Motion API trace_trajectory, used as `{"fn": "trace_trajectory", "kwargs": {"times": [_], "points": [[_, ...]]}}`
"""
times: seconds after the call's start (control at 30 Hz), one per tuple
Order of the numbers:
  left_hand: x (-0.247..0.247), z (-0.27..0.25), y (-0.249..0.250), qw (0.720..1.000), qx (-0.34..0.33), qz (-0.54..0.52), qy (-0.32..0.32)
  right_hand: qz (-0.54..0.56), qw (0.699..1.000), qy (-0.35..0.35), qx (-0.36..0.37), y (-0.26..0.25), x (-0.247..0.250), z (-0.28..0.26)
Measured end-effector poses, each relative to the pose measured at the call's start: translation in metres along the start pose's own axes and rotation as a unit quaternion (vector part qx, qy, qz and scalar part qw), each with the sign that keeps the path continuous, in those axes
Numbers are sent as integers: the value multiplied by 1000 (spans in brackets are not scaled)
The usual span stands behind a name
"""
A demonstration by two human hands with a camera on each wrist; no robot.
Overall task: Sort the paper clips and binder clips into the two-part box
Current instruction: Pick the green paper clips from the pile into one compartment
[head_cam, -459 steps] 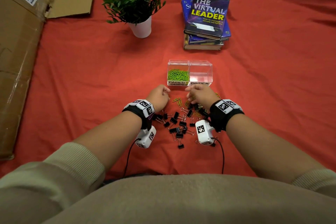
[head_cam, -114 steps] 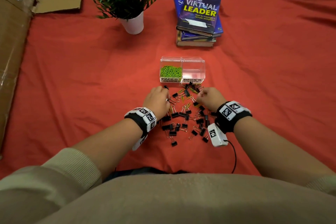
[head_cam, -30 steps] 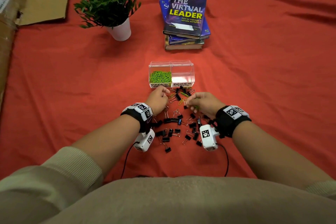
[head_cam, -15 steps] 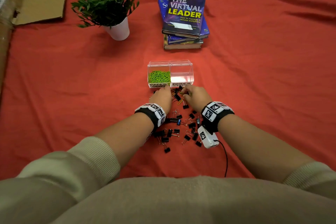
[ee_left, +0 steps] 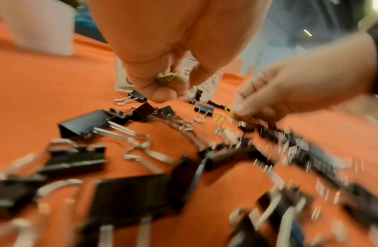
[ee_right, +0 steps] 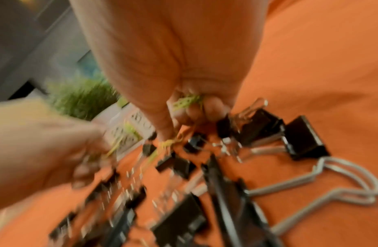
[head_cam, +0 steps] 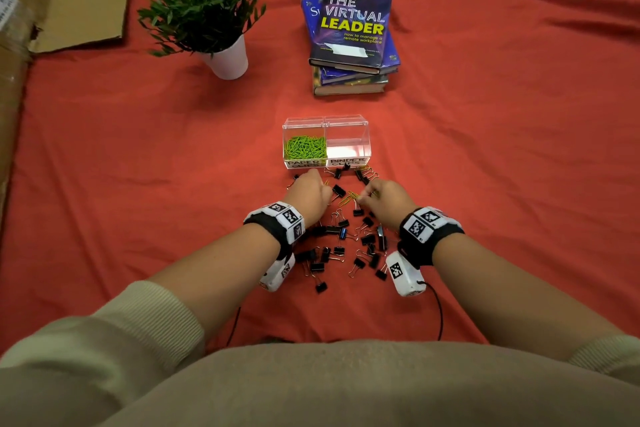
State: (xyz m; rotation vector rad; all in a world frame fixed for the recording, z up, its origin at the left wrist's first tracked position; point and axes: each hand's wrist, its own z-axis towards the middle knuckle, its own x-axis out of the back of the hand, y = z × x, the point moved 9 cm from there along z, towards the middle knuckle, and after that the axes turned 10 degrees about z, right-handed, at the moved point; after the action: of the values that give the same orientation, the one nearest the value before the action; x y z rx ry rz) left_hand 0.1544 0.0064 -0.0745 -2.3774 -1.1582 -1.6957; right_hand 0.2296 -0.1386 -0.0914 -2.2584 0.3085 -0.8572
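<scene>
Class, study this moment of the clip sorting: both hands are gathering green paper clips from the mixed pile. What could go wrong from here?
1. Both the left hand and the right hand hold green paper clips loosely bunched; some may slip out on the way to the two-part box.
2. Black binder clips lie tangled among the loose paper clips, so one could be scooped up by mistake.
3. The compartments adjoin, so a careless drop could land in the binder side.

The top book (head_cam: 353,22) of the stack behind the two-part box (head_cam: 326,142) reads "THE VIRTUAL LEADER – How to manage a remote workplace", while the box's front labels read "PAPER CLIPS" (head_cam: 304,163) on the left and "BINDER CLIPS" (head_cam: 347,162) on the right.
</scene>
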Motion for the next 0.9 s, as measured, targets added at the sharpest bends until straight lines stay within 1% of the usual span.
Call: {"fn": "trace_trajectory", "kwargs": {"times": [0.07, 0.13, 0.2, 0.27, 0.3, 0.37, 0.47, 0.57, 0.6, 0.63, 0.67, 0.73, 0.77, 0.8, 0.83, 0.9], "points": [[7, -2, -1, 997, 9, -77, 20, 99, 994, -25, -39, 9, 4, -7], [10, -1, 1, 993, 5, -115, 20, 214, 972, -46, -82, 16, 8, -11], [6, 1, 5, 988, 3, -155, -2, 323, 939, -56, -105, 21, 12, -12], [0, 2, 10, 978, 6, -208, -34, 423, 898, -62, -109, 22, 15, -12], [-3, 2, 14, 973, 4, -224, -48, 455, 882, -63, -106, 21, 18, -12], [-9, 2, 21, 969, -5, -240, -65, 490, 864, -56, -97, 21, 24, -12], [-15, -1, 30, 964, -2, -254, -82, 513, 852, -54, -88, 22, 30, -9], [-21, -1, 34, 958, 15, -268, -97, 540, 833, -44, -114, 24, 30, -4], [-22, 1, 36, 961, 15, -260, -96, 536, 835, -37, -117, 24, 30, -2], [-22, 2, 37, 968, 7, -236, -89, 517, 848, -29, -112, 21, 32, 0], [-21, 4, 40, 978, -9, -195, -76, 480, 871, -18, -102, 18, 34, 3], [-17, 5, 48, 995, -54, -67, -49, 352, 933, 6, -67, 10, 38, 8], [-17, 5, 52, 996, -81, 2, -46, 279, 959, 16, -48, 5, 38, 10], [-18, 4, 56, 991, -107, 64, -46, 210, 977, 22, -30, 1, 38, 12], [-20, 4, 58, 984, -126, 117, -48, 150, 988, 23, -15, -3, 35, 14], [-21, 5, 58, 972, -145, 181, -43, 68, 998, 15, 1, -6, 27, 15]]}}
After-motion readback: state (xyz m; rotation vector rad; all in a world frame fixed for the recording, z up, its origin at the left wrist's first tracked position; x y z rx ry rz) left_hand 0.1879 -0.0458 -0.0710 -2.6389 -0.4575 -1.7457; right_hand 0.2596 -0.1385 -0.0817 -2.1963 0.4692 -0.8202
